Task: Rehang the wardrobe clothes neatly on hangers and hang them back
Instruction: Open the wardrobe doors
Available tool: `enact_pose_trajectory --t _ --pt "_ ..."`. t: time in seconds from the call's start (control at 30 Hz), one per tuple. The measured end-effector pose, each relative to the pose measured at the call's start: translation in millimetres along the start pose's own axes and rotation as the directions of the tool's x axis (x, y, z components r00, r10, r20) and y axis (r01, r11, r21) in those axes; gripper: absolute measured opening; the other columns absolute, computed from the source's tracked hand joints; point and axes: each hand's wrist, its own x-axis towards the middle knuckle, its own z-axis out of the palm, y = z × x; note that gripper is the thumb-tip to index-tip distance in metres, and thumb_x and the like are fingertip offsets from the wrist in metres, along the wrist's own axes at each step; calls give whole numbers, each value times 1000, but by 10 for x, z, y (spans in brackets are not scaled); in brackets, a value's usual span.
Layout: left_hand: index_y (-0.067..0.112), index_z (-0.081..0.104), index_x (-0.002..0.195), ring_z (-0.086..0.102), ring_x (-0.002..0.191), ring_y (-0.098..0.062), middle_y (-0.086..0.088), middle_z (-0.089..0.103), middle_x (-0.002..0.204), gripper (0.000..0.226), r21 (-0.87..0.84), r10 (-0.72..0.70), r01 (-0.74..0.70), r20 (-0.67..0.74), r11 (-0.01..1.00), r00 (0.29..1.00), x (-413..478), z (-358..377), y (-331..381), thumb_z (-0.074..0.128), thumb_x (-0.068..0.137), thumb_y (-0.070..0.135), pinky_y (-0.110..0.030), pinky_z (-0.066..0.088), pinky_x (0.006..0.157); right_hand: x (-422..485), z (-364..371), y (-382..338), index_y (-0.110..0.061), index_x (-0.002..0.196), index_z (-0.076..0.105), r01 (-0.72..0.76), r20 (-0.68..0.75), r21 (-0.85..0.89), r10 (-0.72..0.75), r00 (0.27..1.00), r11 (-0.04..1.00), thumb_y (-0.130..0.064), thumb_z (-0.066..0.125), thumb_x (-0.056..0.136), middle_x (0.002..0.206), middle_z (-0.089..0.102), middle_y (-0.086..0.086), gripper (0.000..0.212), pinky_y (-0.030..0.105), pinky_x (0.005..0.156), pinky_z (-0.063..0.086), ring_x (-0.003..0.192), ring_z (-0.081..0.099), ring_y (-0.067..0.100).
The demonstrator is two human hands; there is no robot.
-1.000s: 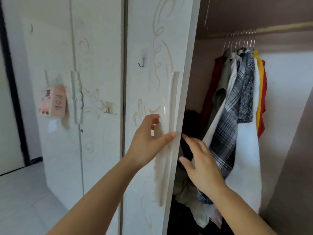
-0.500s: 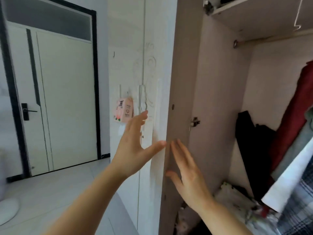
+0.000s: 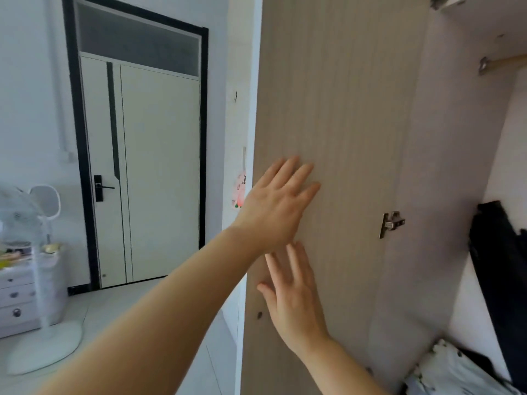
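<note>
The step in hand looks like the opening one: getting the door (image 3: 328,109) of the wardrobe out of the way before any clothing is touched. Both hands are flat and empty, fingers straight and a little spread. The left hand (image 3: 278,206) lies higher on the door's wood-grain inner face and the right hand (image 3: 293,297) just below it, fingertips nearly reaching the left wrist. Both appear to press on the panel, though actual contact cannot be made certain. The door stands swung well out, its hinge (image 3: 392,223) exposed on the wardrobe side. The clothes sit to the right, inside the wardrobe: a dark garment (image 3: 499,252) drapes against the back wall, and pale clothes (image 3: 456,372) lie crumpled in a heap at the bottom corner. Only the near end of the rail (image 3: 507,62) shows, bare where visible; no hanger is in view. Beyond the door's edge are a room door (image 3: 148,166) and a standing fan (image 3: 37,252). The task is barely begun. The next move likely calls for leaving the door and turning right toward the interior — one hand to lift a garment from the heap, the other to find a hanger.
</note>
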Motion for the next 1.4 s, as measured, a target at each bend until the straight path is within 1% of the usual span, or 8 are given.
enact_pose_trajectory --t 0.1,0.27,0.47,0.6,0.67,0.8,0.97,1.4 --pt "24 63 119 46 127 -27 -2 55 132 48 170 11 -14 18 985 1000 -25 262 -127 64 72 36 -46 33 106 63 181 20 -22 136 38 16 6 -44 -16 1000 999 -28 80 69 138 45 19 78 55 88 48 124 45 44" --pt "20 65 117 46 126 -32 -4 55 132 50 146 40 -27 -89 989 995 -33 565 -292 70 68 34 -53 35 102 165 403 44 -23 135 48 8 44 -119 -3 999 993 -35 79 69 139 46 14 73 54 86 50 125 45 40" --pt "18 67 114 48 123 -33 -5 56 131 50 67 50 -39 -166 997 985 -33 666 -333 71 65 30 -56 32 102 179 440 106 -27 137 34 52 39 -152 -47 998 987 -41 76 71 139 47 10 79 50 91 48 127 45 34" --pt "12 70 104 50 121 -36 -10 59 127 36 -57 30 -44 -228 997 973 -17 608 -240 64 69 18 -51 28 107 60 176 467 -25 135 37 141 89 -237 -123 988 961 -39 73 75 136 49 12 72 44 97 45 125 49 29" --pt "10 71 96 52 117 -37 -13 61 120 30 -152 -29 -5 -221 988 975 58 554 -118 60 69 16 -47 24 104 -5 -37 698 -23 133 42 86 97 -302 -59 994 949 -36 76 73 131 52 14 70 43 95 47 119 53 30" --pt "9 69 99 55 111 -39 -18 62 116 35 -344 -113 43 -185 938 976 315 469 332 59 68 22 -49 37 100 -121 -546 1100 -20 130 52 -27 116 -482 95 989 876 -34 78 70 123 57 14 67 40 86 50 106 61 29" --pt "9 69 100 58 108 -37 -16 64 112 36 -544 -110 5 -161 839 981 670 496 975 59 67 21 -53 38 98 -168 -1189 1545 -17 125 57 -139 106 -584 245 964 800 -28 78 73 124 56 12 57 45 92 49 110 58 31" --pt "9 67 106 62 94 -38 -11 67 101 46 -795 -138 13 -90 606 986 1928 683 2397 62 64 28 -50 49 81 108 -2725 2963 -17 127 55 -50 111 -815 240 964 577 -19 70 77 125 55 12 52 50 99 42 115 54 30"
